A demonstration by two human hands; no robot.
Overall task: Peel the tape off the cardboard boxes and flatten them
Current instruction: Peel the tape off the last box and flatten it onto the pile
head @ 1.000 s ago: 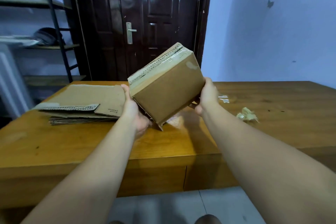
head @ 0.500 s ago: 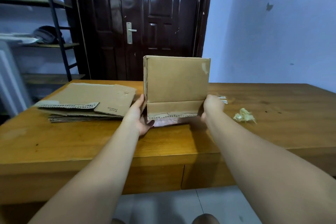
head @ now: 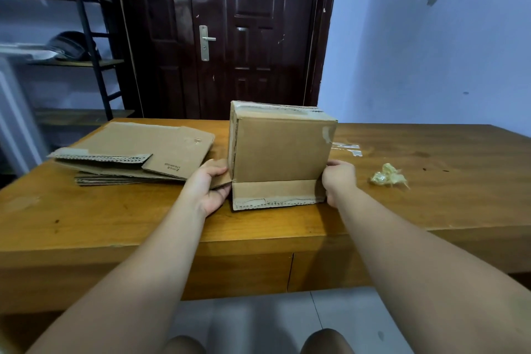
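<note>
Box (head: 280,149): upright at frame centre on surface (head: 115,210). Left hand (head: 208,187) fingers grasp its side flap; right hand (head: 339,179) fingers clasp its right edge. Flattened cardboard (head: 135,149) at left.

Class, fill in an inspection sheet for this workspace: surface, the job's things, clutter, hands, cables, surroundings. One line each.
Surface: wooden table, a few dark marks.
Job's things: cardboard box standing on the table, bottom flaps splayed out, tape remnants on top; stack of flattened boxes to its left.
Clutter: crumpled tape ball and a flat strip of clear tape, right of the box.
Hands: left hand holds the left flap; right hand grips the box's lower right edge.
Cables: nothing seen.
Surroundings: dark door, metal shelving, blue wall.
</note>
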